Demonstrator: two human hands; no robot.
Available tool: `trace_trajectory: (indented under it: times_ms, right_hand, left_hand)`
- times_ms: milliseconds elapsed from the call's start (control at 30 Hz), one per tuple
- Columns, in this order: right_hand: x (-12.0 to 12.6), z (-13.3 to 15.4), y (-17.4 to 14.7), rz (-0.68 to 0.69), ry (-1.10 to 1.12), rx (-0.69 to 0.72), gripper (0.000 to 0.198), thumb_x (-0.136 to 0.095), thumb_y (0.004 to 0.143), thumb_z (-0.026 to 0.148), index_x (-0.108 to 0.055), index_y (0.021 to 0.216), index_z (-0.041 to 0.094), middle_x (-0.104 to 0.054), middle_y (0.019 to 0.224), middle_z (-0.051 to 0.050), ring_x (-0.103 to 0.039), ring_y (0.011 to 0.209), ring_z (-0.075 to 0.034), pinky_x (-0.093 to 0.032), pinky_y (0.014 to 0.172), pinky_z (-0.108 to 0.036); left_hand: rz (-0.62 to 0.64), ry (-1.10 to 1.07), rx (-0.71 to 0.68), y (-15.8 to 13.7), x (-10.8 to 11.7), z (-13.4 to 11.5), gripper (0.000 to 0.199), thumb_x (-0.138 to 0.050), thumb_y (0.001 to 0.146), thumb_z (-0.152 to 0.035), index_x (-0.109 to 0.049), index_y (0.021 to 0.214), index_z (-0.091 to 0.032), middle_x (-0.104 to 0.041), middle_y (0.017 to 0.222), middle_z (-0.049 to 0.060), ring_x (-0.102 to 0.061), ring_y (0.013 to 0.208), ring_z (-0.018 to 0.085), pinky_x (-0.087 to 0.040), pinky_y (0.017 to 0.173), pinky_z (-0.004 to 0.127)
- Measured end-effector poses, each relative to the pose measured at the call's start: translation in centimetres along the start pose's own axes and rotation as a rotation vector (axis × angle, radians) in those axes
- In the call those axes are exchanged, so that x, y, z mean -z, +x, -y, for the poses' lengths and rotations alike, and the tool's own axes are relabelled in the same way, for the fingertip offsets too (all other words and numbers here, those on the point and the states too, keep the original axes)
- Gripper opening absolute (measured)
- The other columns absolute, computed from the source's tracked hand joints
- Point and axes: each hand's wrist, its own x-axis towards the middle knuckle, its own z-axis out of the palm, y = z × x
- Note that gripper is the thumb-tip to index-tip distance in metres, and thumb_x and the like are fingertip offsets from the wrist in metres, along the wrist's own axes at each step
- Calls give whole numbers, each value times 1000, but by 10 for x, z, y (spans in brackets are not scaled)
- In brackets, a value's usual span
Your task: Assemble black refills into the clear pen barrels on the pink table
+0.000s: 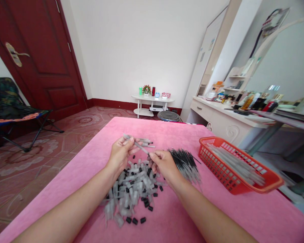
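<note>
**Slim grey tube (142,148) held aslant**

Straight, narrow and translucent, it is raised above the table (171,219). The left hand (120,152) grips its upper part, one end jutting past the fingers; the lower end, dark at the tip, meets the right hand's (164,162) pinched fingers.
</note>
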Motion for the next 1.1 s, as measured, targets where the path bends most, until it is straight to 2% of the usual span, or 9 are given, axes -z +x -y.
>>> trace_trajectory:
  times_ms: [100,267,400,533,667,733,800,967,1100]
  right_hand:
    - [0,2,-1,-49,-16,12,25,-63,66,38,-55,68,15,-54,47,4,-46,35,-7,-33,33,-17]
    - [0,2,-2,60,25,-48,32,-57,71,45,-53,65,14,-54,45,3,-46,32,-7,-29,30,-16]
    - [8,1,2,49,-17,-21,26,-63,65,39,-51,63,15,-53,45,5,-45,32,-6,-33,32,-17]
    - [17,5,4,145,36,-116,18,-63,62,28,-54,68,14,-56,51,3,-46,37,-7,-37,35,-18]
    - [19,9,0,237,76,-138,21,-65,64,32,-57,73,14,-49,51,6,-35,36,-4,-26,34,-17]
    - [19,12,-3,292,-7,-104,28,-63,69,40,-59,67,13,-41,46,7,-28,35,-3,-20,35,-18]
    - [20,14,-4,367,-144,-29,34,-61,71,45,-62,63,11,-40,44,6,-28,39,-4,-21,39,-19]
    - [33,26,-7,574,-369,81,33,-58,75,40,-68,67,10,-52,54,2,-40,50,-7,-30,51,-21]
    - [57,33,-9,536,-607,72,28,-55,75,34,-66,61,12,-50,50,3,-38,47,-7,-28,48,-20]
  left_hand:
    - [-7,1,-3,0,0,0,22,-71,67,-26,-57,79,-14,-68,81,5,-67,74,17,-54,60,24]
    - [9,9,-4,0,-1,0,21,-70,67,-26,-58,80,-14,-68,81,4,-67,73,17,-54,59,24]
    - [-61,-17,-23,4,4,-4,22,-72,65,-24,-57,78,-14,-67,77,3,-67,70,16,-55,58,24]
    - [-128,-61,-49,10,10,-7,22,-72,64,-23,-58,78,-14,-67,76,3,-66,68,16,-55,61,27]
    - [-117,-43,-44,11,10,-6,23,-72,64,-24,-58,79,-14,-66,76,3,-66,68,16,-55,57,25]
    - [-107,-28,-38,11,9,-5,24,-72,64,-26,-59,80,-14,-66,76,3,-66,66,15,-54,55,24]
    - [-117,-33,-49,12,11,-6,23,-72,65,-26,-59,79,-13,-66,75,3,-65,65,14,-54,54,23]
    - [-185,-101,-81,20,19,-13,19,-70,67,-24,-60,77,-13,-64,74,2,-65,63,13,-54,54,22]
    - [-237,-135,-92,23,23,-17,15,-68,69,-22,-59,77,-13,-65,76,2,-65,65,12,-54,54,21]
